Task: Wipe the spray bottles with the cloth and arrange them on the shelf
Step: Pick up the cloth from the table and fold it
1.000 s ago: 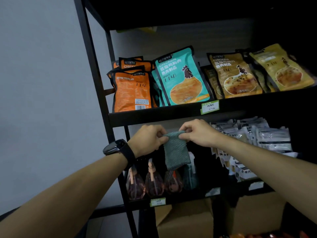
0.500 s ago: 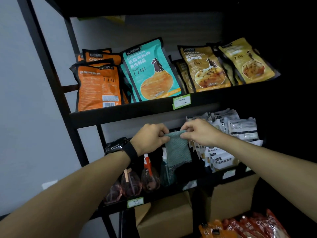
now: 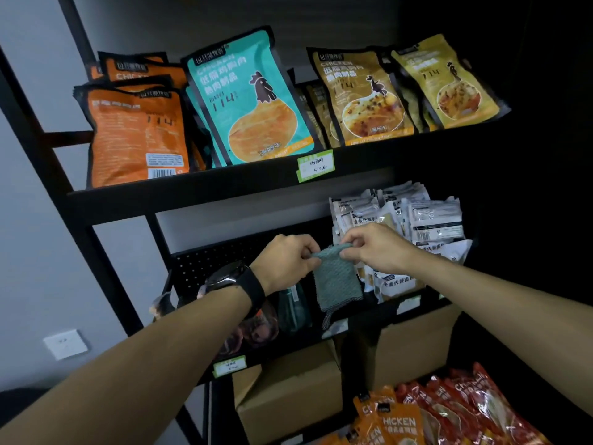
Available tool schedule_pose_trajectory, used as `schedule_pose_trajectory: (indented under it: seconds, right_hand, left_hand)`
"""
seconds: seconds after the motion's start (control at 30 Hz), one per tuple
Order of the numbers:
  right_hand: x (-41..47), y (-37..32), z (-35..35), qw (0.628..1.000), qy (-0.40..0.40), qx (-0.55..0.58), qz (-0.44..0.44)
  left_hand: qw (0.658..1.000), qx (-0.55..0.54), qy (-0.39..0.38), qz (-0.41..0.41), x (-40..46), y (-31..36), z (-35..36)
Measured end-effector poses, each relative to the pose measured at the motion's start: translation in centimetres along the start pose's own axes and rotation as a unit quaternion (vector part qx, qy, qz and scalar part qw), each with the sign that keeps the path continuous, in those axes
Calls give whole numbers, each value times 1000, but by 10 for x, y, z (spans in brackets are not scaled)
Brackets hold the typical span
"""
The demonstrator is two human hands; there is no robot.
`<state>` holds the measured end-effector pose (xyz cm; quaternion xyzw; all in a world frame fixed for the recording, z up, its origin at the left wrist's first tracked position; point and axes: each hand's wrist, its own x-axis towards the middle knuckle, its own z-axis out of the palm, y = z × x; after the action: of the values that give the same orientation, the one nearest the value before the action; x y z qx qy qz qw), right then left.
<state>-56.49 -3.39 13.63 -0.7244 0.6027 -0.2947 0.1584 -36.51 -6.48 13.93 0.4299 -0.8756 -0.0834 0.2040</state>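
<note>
Both hands up in front of the middle shelf (image 3: 288, 354), holding the cloth (image 3: 337, 281) between them. Left hand (image 3: 284, 263) pinches the cloth's top left corner, fingers curled in; right hand (image 3: 375, 247) pinches the top right corner with thumb and fingertips. Cloth is teal-green, hangs down flat from the two hands, lower edge loose with a darker corner dangling. Black watch (image 3: 232, 279) on the left wrist. Spray bottles sit on the middle shelf behind and below the hands: a greenish spray bottle (image 3: 293, 308) right behind the cloth's left edge, partly hidden by it; pinkish spray bottles (image 3: 256, 329) left of that, mostly covered by the left wrist, count unclear. Cloth not touching any bottle as far as visible. White packets (image 3: 420, 220) stacked on the same shelf, just behind the right hand. Upper shelf holds orange pouches (image 3: 134, 133), a teal pouch (image 3: 250, 97) and yellow-brown pouches (image 3: 362, 97). Cardboard boxes (image 3: 288, 396) below; red and orange packets (image 3: 449, 412) bottom right. Wall socket (image 3: 65, 344) on the left.
</note>
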Motion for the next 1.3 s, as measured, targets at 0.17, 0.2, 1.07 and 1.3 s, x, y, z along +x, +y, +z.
schedule_pose_trajectory:
  seconds: [0.17,0.2,1.07,1.3]
  right_hand:
    - [2,23,20,1000,-22,2,11]
    - [2,27,24,1000,-25,4,14]
    - [34,121,120,995,-75,30,65]
    - [51,131,129,994,-61,31,83]
  left_hand:
    - [1000,-9,-11,-20,2,-8,31]
    - [1000,-8,-13,-23,1,-10,38]
    - [997,-42,-12,-61,12,-48,155]
    - [996,-47,-27,-74,17,-50,170]
